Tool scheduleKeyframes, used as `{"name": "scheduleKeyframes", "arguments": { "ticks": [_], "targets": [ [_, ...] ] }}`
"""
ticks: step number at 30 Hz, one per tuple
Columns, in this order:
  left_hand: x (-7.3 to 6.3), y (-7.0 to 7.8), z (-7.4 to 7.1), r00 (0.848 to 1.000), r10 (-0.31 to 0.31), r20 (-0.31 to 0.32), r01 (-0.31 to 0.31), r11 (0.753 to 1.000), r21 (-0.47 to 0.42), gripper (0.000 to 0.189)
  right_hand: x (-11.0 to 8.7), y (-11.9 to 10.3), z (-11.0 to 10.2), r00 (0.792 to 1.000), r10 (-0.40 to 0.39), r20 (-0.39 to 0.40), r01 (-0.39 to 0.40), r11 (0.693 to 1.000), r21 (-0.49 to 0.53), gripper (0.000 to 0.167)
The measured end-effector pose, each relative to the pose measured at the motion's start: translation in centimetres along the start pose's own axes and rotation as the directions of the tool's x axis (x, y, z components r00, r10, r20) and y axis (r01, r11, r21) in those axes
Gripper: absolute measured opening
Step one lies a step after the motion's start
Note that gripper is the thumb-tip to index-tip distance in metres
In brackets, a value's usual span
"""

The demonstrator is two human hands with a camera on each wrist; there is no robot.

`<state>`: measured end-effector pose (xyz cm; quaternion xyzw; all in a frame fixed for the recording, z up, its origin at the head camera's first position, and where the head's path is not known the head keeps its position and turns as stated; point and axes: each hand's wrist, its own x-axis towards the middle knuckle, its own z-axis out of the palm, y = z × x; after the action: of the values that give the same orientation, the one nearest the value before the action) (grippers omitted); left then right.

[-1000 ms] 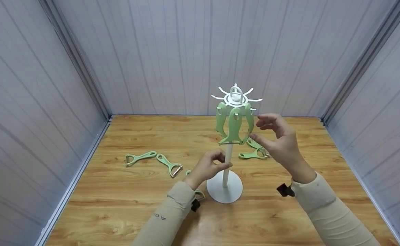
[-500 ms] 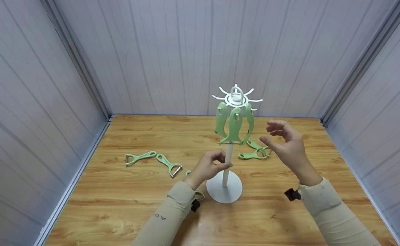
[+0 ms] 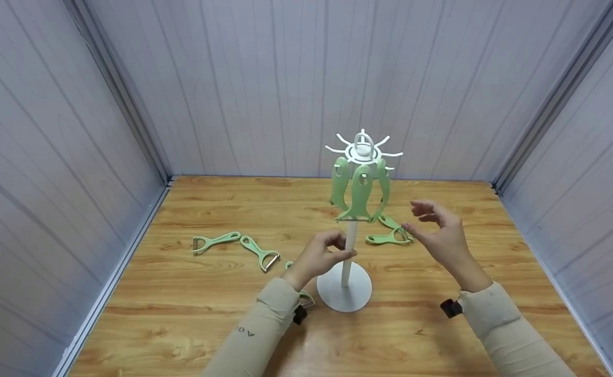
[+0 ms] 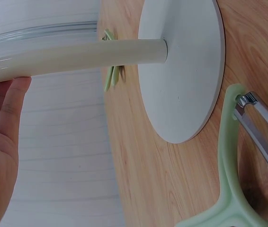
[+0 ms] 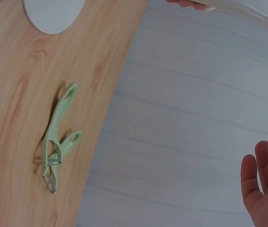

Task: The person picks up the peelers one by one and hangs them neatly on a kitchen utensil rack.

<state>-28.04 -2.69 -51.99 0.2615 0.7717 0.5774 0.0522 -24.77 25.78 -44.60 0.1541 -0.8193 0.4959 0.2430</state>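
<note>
A white stand with a ring of hooks on top (image 3: 363, 152) rises from a round base (image 3: 344, 298). Three green peelers (image 3: 360, 193) hang from its front hooks, blades down. My left hand (image 3: 321, 256) holds the pole (image 4: 86, 59) between thumb and fingers, partway up. To the right of the stand, my right hand (image 3: 441, 235) hovers with relaxed fingers and holds nothing. Nearest to it are two overlapping green peelers (image 5: 53, 137) on the table. Another peeler (image 4: 228, 156) lies beside the base, partly hidden under my left wrist in the head view.
Two more green peelers lie at the left, one with its blade facing left (image 3: 215, 242) and one with its blade toward the front (image 3: 259, 253). The wooden table (image 3: 191, 324) is enclosed by pale panel walls (image 3: 243, 89) at the back and sides.
My right hand has drawn away from the hanging peelers, rightward and then down toward the two overlapping peelers. The left hand stays on the pole.
</note>
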Motion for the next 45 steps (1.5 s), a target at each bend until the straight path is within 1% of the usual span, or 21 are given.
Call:
{"name": "scheduleKeyframes", "arguments": {
  "ticks": [4,12,22,32,34,41,45],
  "targets": [
    [0.1,-0.1,0.0,1.000,0.009,-0.004,-0.008,1.000,0.004,0.013,-0.4,0.9,0.2,1.000,-0.004,0.010,0.004,1.000,-0.012,0.048],
    [-0.1,0.0,0.0,1.000,-0.013,-0.004,0.013,1.000,0.008,0.014,-1.1,2.2,0.8,0.999,0.025,0.044,-0.023,0.999,-0.049,0.044],
    [-0.1,-0.1,0.0,1.000,-0.014,-0.006,0.014,1.000,-0.006,0.014,-1.3,4.0,1.4,0.997,0.036,0.069,-0.028,0.994,-0.101,0.042],
    [-0.1,0.0,0.0,1.000,0.007,-0.004,-0.007,1.000,-0.012,0.013,-0.8,5.7,2.0,0.990,0.092,0.110,-0.074,0.985,-0.158,0.044],
    [-0.1,0.0,0.0,1.000,0.004,-0.003,-0.004,1.000,-0.010,0.014,-0.7,6.0,2.1,0.987,0.097,0.124,-0.076,0.983,-0.168,0.044],
    [-0.1,0.1,0.0,0.999,-0.035,0.003,0.035,0.999,-0.003,0.014,-0.2,6.6,2.2,0.977,0.121,0.176,-0.087,0.978,-0.189,0.044],
    [-0.1,0.0,0.0,1.000,-0.021,-0.004,0.021,1.000,-0.012,0.014,0.3,6.7,2.1,0.972,0.131,0.196,-0.089,0.974,-0.210,0.045]
  ]
}}
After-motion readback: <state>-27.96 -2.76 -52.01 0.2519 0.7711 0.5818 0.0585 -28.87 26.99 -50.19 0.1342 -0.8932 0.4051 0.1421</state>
